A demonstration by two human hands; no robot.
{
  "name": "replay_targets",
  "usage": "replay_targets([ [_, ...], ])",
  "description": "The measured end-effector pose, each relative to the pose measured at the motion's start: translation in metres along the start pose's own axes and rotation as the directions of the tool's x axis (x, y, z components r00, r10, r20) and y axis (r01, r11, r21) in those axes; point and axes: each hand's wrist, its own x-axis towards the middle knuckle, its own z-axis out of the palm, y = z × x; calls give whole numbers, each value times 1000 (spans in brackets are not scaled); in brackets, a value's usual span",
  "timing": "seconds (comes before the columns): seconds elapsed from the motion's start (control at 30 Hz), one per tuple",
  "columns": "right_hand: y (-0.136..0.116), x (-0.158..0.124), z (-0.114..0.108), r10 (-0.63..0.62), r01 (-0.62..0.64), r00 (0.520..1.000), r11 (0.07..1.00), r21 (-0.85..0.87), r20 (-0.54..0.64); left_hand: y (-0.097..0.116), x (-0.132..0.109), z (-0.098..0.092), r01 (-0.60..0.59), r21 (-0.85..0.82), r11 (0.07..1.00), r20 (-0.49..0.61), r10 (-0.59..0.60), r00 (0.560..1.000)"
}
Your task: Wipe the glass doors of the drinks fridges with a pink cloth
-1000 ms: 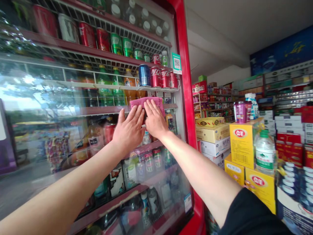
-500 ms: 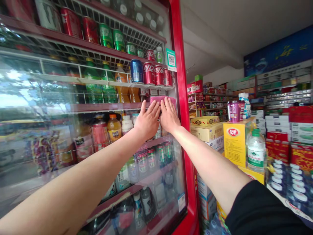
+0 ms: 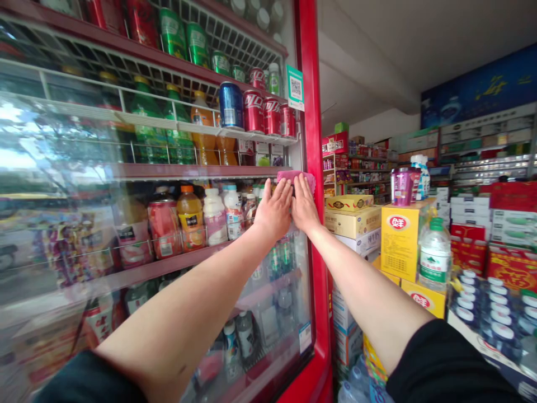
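A folded pink cloth (image 3: 287, 175) lies against the glass door (image 3: 302, 280) of a drinks fridge, close to the red door frame (image 3: 311, 123). My left hand (image 3: 273, 211) is flat on the cloth's left part, fingers stretched out and slightly spread. Beside it, my right hand (image 3: 305, 208) presses flat on the right part, fingers extended upward. The palms cover the lower part of the cloth. Behind the glass, red cola cans (image 3: 272, 116) and a blue can (image 3: 231, 105) stand above the hands, and an orange juice bottle (image 3: 191, 217) is to their left.
A QR code sticker (image 3: 295, 88) is on the glass, upper right. Right of the fridge stand stacked cartons (image 3: 353, 221), a yellow box (image 3: 399, 246), a large water bottle (image 3: 434, 254) and packs of bottled drinks (image 3: 501, 319). Street reflections cover the glass at left.
Both hands and the pink cloth have slid right across the glass, up to the red frame. The view has shifted slightly, and the left sleeve now shows.
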Motion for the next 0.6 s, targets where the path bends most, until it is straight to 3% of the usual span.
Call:
replay_targets([
  [0.27,-18,-35,6,23,-23,1000,984,-179,-3,7,-25,9,-22,-9,1000,29,22,999],
  [0.4,-38,-40,7,-59,57,998,979,-194,-2,-8,-48,1,-30,-3,1000,31,30,999],
  [0.6,-83,-48,15,-241,242,970,964,-110,23,-44,-108,-20,-14,27,1000,50,13,999],
])
